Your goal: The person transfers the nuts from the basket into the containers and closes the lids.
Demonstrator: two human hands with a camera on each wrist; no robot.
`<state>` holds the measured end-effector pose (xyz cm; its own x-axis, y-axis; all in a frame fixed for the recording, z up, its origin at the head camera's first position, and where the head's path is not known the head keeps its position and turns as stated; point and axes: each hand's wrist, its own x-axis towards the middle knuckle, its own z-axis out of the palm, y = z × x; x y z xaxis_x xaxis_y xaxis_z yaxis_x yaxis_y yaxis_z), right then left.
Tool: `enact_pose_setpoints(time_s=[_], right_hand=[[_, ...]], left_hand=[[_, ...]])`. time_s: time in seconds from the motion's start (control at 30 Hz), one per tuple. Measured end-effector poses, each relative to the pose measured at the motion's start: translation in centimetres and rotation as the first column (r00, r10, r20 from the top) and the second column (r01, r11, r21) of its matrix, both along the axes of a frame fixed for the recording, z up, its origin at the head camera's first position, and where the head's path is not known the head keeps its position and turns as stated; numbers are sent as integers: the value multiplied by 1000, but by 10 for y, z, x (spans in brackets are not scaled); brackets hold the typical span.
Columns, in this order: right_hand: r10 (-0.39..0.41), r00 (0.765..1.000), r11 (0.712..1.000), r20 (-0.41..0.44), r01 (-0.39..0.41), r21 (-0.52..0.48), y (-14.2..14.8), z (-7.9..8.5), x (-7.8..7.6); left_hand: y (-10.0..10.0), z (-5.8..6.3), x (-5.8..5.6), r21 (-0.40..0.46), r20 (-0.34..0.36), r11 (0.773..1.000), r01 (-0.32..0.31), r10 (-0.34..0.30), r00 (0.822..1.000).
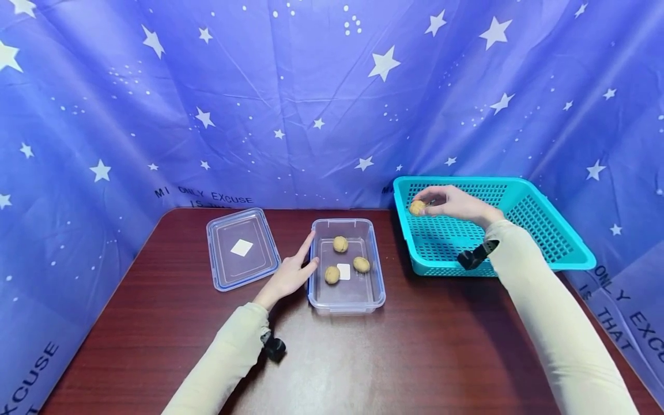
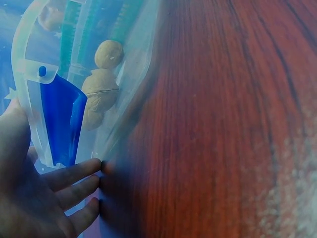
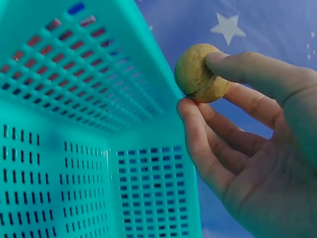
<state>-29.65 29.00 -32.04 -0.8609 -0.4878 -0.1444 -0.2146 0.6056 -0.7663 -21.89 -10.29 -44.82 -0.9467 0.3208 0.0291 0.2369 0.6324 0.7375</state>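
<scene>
My right hand (image 1: 456, 203) pinches a round tan walnut (image 3: 200, 73) between thumb and fingertips, above the left part of a turquoise basket (image 1: 420, 268). Three more walnuts lie apart inside a clear plastic container (image 1: 346, 308), one walnut (image 1: 340, 244) at the back, another (image 1: 361, 264) at the right and a third (image 1: 332, 275) at the left. With fairly straight fingers my left hand (image 1: 292, 276) touches the container's left side. The left wrist view shows those fingers beside a blue clip (image 2: 62, 119) on the container wall.
A clear lid (image 1: 259, 275) with a blue edge and a white square lies left of the container on the dark red wooden table (image 1: 332, 369). Behind the table hangs a blue curtain (image 1: 290, 115) with white stars. A white square (image 1: 344, 271) shows at the container's bottom.
</scene>
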Motion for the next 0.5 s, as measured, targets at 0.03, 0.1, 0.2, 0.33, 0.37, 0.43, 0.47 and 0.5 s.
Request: enact_pose_setpoints(time_s=[0.03,0.1,0.2,0.33,0.37,0.43,0.47,0.5], right_hand=[[5,1000,1000,-1,-5,-1,-2,1,2],[24,1000,1000,-8,-24,-7,-6,1,5],[46,999,999,-17,-46,-7,-12,2,8],[68,998,998,-18,-68,1,-21,2,12],[74,997,997,-23,-74,3,-23,2,13],[88,996,996,-34,-87,4,-29,2,16],[97,995,995,-35,-97,-3,-31,1,16],[105,994,994,-36,-105,-9,-34,1,17]], left_hand=[[0,0,0,0,2,1000,1,-1,1000],[1,0,0,-1,0,1000,1,-1,1000],[1,0,0,3,-4,1000,-6,6,1000],[1,0,-1,-1,-3,1000,-6,6,1000],[1,0,-1,1,1,1000,-6,6,1000],[1,0,-1,1,6,1000,-8,8,1000],[1,0,0,2,8,1000,-10,10,1000],[0,0,0,4,10,1000,-13,13,1000]])
